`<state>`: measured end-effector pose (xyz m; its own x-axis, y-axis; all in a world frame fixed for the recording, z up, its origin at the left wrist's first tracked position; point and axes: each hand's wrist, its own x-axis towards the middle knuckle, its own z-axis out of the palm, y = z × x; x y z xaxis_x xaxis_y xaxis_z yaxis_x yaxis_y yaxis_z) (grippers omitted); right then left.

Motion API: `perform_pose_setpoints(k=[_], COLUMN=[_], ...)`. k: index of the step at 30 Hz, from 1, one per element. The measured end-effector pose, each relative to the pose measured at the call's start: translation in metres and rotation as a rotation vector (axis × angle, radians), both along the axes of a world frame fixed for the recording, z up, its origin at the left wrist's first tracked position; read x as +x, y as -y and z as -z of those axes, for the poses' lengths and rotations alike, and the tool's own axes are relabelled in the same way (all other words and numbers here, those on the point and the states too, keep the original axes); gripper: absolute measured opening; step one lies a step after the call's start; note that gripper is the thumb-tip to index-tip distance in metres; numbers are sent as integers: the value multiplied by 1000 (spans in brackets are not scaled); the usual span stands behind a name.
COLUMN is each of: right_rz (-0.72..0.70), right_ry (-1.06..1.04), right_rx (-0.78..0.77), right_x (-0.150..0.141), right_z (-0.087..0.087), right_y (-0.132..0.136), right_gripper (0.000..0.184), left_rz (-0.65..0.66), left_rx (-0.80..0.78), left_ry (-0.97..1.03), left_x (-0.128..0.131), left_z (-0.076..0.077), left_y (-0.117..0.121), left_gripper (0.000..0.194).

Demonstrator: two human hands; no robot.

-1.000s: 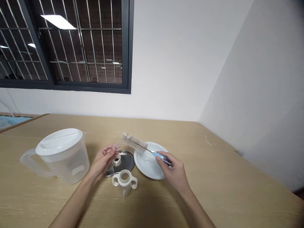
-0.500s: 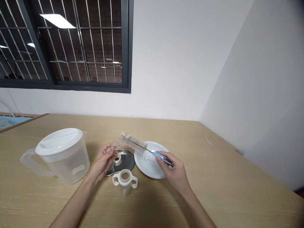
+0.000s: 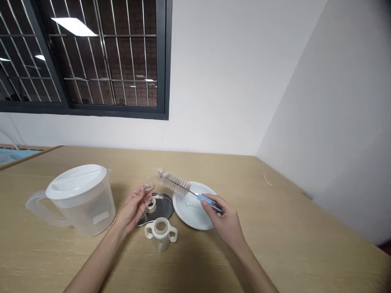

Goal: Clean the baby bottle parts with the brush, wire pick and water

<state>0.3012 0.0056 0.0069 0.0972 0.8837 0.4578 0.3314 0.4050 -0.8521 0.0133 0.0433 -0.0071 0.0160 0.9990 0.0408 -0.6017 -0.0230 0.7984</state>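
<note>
1. Wood-grained, light-brown tabletop [image 3: 290, 228], under everything listed.
2. Translucent plastic pitcher with white lid [image 3: 91, 213], upright at far left, handle leftward.
3. Round, glossy white plate [image 3: 192, 219], right of the tray.
4. Shallow, shiny metal tray [image 3: 163, 211], just beside the plate.
5. Blue-handled brush with pale bristles [image 3: 175, 184]: handle gripped in the right hand [image 3: 221, 215], bristles raised, slanting toward the left hand.
6. Cream, two-handled bottle body [image 3: 161, 241], upright on the tabletop, near side of tray.
7. Cream plastic ring [image 3: 151, 206], on the tray, partly hidden by fingers.
8. Clear, teat-shaped piece [image 3: 148, 186], narrow end up, pinched by the left hand [image 3: 132, 208]; near the brush tip, apart from it.
</note>
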Motion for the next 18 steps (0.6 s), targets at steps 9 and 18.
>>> perform_pose_setpoints(k=[9,18], right_rz=[-29,-43], right_ry=[-23,8], right_rx=[24,-3], right_x=[2,-1], right_z=[-3,-1], right_y=[1,1], right_gripper=[33,32], left_rz=[2,12], left_rx=[-40,-57], left_ry=[-13,-28], left_x=[-1,1], left_z=[2,-1], left_y=[-2,1], left_gripper=[27,28])
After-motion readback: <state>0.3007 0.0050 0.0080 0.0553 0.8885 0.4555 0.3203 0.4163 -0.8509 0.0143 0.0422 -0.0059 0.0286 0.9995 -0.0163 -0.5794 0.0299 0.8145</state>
